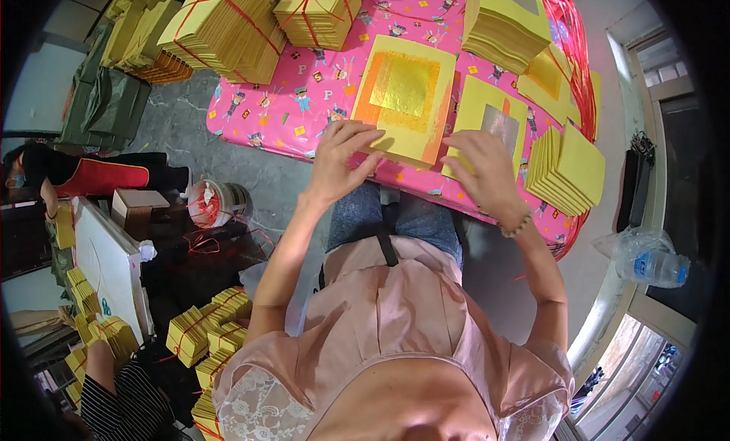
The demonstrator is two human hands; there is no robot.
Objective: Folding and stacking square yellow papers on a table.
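Note:
In front of me lies a stack of yellow joss paper (403,95), its top sheet bearing a gold foil square edged in orange. My left hand (339,158) is at the stack's near left corner, fingers stretched over the edge and thumb apart by the near side. By the near right corner is my right hand (487,167), its fingers spread and curved. Partly beneath that hand, a yellow sheet with a silver foil patch (500,126) lies on the pink patterned tablecloth (285,110). Whether the right fingertips touch the stack cannot be made out.
Red-tied yellow paper bundles (220,34) stand at the table's far left. A tall stack (506,26), fanned yellow paper (564,167) and red strings (582,68) line the right. Co-workers sit at left near a white table (114,270), a bucket (213,203) and floor bundles (201,331).

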